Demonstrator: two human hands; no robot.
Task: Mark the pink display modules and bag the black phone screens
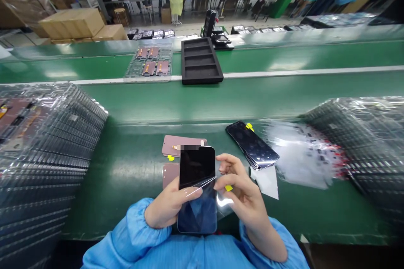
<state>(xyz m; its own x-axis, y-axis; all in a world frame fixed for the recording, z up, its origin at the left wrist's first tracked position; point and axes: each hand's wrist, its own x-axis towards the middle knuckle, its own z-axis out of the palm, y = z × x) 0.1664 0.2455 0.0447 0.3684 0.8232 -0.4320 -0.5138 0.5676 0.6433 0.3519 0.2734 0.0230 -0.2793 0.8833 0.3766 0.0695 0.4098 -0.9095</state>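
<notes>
While the left hand (170, 208) grips the phone screen (197, 189) by its edge above the table (126, 185), the right hand (240, 189) pinches a thin clear film (202, 185) beside a yellow tab (229, 188). The slick, fragile glass is safest held by its rim. Farther off lie stacked dark screens (252, 145) and ridged plastic trays (41, 155).

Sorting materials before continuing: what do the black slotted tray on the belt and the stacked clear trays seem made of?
The black slotted tray looks like matte foam or rubber, showing almost no shine. The stacked clear trays look like thin moulded plastic, glossy, with glare along their ridges.
</notes>
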